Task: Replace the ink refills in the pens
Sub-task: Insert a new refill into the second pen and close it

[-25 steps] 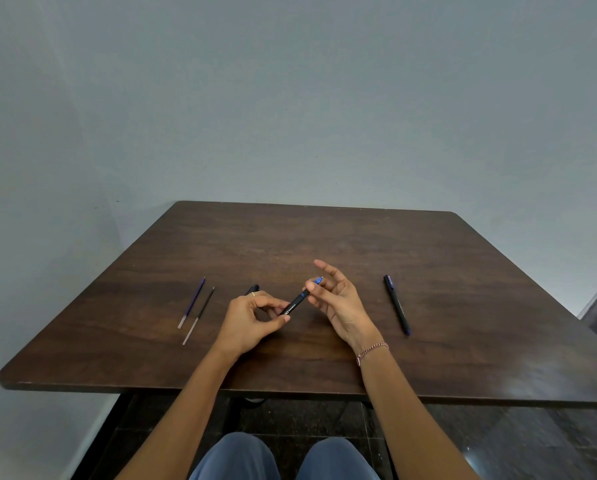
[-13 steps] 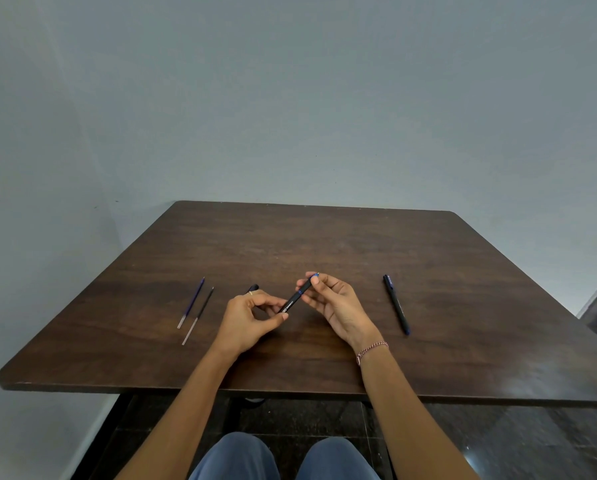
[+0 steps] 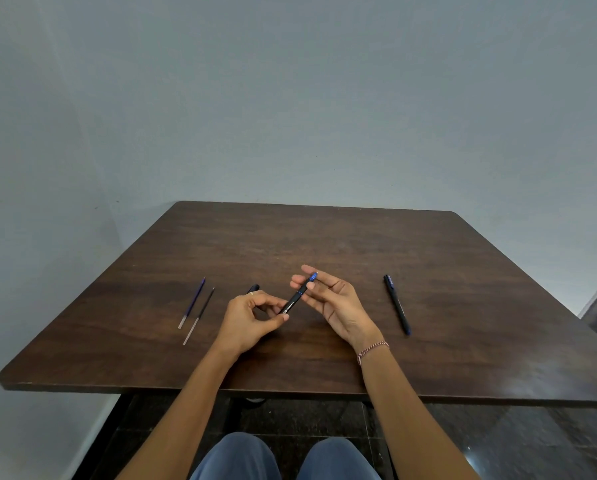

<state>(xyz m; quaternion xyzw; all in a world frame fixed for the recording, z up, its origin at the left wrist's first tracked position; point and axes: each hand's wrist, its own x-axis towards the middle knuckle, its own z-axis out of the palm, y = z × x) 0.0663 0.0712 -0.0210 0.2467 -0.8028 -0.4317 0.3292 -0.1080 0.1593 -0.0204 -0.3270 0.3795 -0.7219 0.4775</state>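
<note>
Black pen (image 3: 296, 296) pinched between left hand (image 3: 252, 322) and right hand (image 3: 335, 303).

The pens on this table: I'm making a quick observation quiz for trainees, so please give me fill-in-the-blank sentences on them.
1. The pen held between both hands has a ____ tip end.
2. The left hand grips that pen's ____ end.
3. The two loose refills lie to the person's ____.
4. The second pen lies on the table beside the ____ hand.

Missing words: blue; lower; left; right
</note>
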